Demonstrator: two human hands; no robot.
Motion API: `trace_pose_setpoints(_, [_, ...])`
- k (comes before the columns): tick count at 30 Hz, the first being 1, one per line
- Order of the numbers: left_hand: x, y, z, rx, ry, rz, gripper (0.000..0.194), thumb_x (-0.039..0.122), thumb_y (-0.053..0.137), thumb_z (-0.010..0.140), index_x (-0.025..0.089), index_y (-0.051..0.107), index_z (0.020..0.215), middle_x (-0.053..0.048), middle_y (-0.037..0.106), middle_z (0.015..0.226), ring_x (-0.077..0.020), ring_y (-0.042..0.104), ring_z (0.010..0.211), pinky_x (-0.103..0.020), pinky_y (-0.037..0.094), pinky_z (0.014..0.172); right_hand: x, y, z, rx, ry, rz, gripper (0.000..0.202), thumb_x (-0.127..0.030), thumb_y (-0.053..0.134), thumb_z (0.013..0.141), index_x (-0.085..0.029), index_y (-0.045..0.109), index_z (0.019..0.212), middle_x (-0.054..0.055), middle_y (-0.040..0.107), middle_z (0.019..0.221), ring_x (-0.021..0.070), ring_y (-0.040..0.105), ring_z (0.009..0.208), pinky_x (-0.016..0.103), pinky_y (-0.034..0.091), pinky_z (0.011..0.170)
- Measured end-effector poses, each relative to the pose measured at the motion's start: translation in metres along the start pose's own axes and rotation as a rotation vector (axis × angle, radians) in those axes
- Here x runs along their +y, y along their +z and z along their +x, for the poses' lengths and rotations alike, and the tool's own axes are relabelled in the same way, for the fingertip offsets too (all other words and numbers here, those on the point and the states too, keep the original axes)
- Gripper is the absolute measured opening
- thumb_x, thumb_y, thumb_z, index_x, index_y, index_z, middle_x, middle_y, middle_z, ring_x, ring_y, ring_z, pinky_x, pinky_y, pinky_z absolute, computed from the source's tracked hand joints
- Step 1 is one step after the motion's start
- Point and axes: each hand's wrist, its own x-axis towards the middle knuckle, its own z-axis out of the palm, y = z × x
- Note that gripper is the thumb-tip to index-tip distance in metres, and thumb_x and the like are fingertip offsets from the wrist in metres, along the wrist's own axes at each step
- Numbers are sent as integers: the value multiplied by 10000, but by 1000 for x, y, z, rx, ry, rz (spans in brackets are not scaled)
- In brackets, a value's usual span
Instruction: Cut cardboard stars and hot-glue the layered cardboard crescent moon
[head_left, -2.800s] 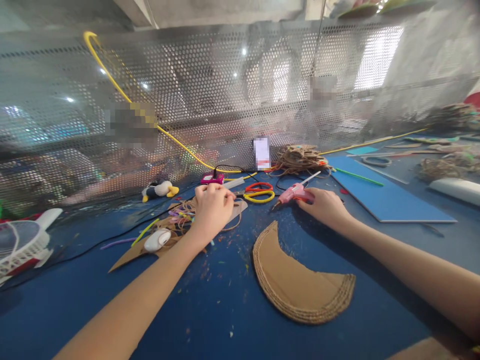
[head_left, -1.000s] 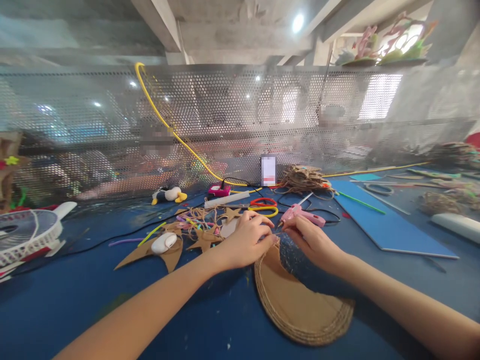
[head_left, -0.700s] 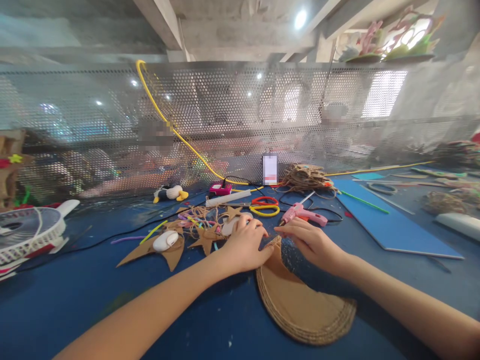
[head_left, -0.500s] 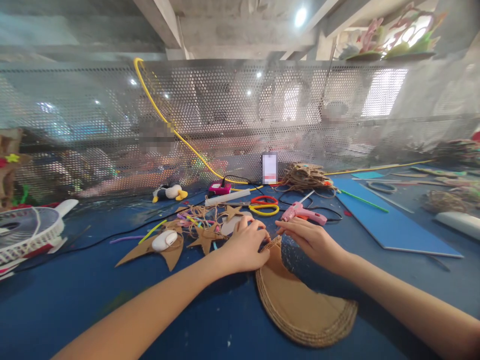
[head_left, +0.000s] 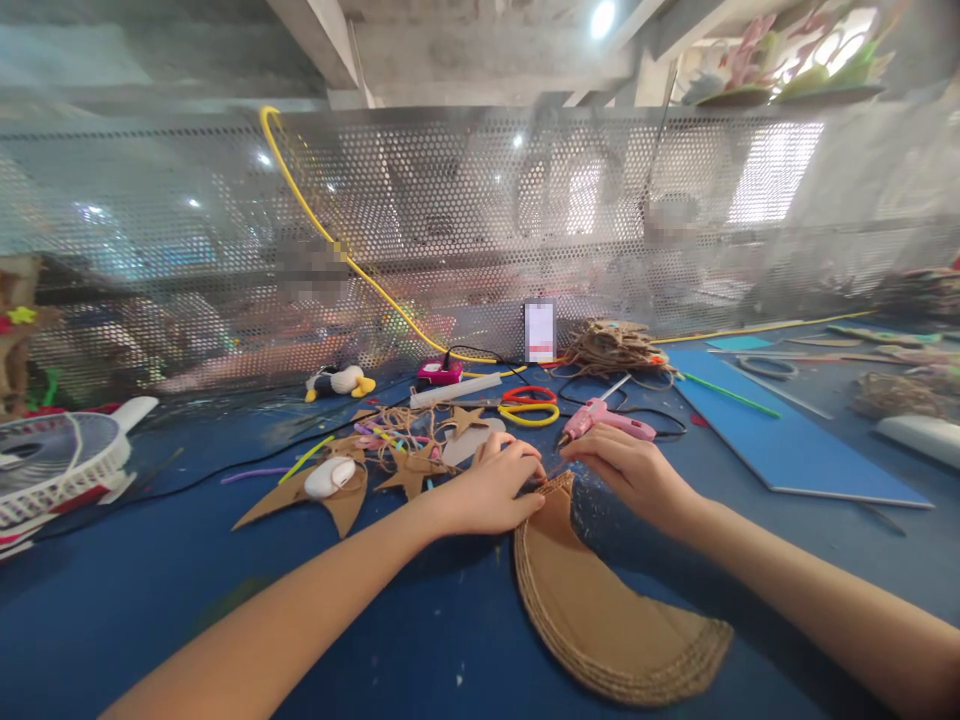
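Observation:
A brown cardboard crescent (head_left: pixel 600 600) lies on the blue table, with rows of twine along its outer curved edge. My left hand (head_left: pixel 499 485) is closed on the crescent's upper tip, thumb on the cardboard and fingers at its twine edge. Just right of that tip, my right hand (head_left: pixel 626 470) has its fingers pressed together in a pinch; what is between them is too small to make out. Behind my right hand lies a pink glue gun (head_left: pixel 604 420), its nozzle pointing toward the crescent's tip.
Scissors with red and yellow handles (head_left: pixel 529 412), cardboard stars (head_left: pixel 411 470) and a white oval case (head_left: pixel 330 478) lie beyond my left arm. Farther back are a phone (head_left: pixel 539 332) and a twine bundle (head_left: pixel 615 348). A blue board (head_left: pixel 795 430) is at right, a white fan (head_left: pixel 60 460) at left.
The crescent has shifted slightly right and toward me at its lower end. My right hand has moved a little, its fingers now bent into a pinch near the tip.

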Motion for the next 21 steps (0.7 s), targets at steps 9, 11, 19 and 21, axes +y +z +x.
trace_pose_setpoints(9, [-5, 6, 1, 48, 50, -40, 199, 253, 520, 930, 203, 616, 1098, -109, 597, 1340, -318, 414, 1322, -535, 375, 1121, -6, 2, 4, 43, -17, -8, 251, -174, 518, 1010, -242, 715, 1151, 79, 721, 1042, 204, 680, 981, 373, 580, 853])
trace_pose_setpoints(11, [-9, 6, 2, 73, 51, -24, 216, 237, 503, 924, 201, 625, 1099, -108, 618, 1305, -314, 433, 1304, -531, 384, 1112, -4, 3, 3, 77, -3, -14, 264, -173, 521, 1008, -243, 708, 1180, 82, 727, 1056, 207, 687, 987, 385, 582, 863])
trace_pose_setpoints(19, [-6, -4, 0, 65, 76, 28, 301, 223, 605, 857, 236, 640, 1156, -57, 606, 1384, -328, 419, 1328, -507, 352, 1130, -12, 4, 6, 112, 9, -50, 111, -180, 620, 967, -222, 716, 1005, 47, 771, 953, 190, 716, 892, 340, 579, 811])
trace_pose_setpoints(21, [2, -7, 0, 145, 100, -24, 335, 372, 685, 860, 227, 642, 1159, -61, 653, 1316, -319, 455, 1288, -478, 376, 1108, -17, 4, 7, 118, 12, -39, 110, -176, 622, 964, -223, 716, 995, 46, 758, 921, 184, 701, 865, 336, 574, 789])
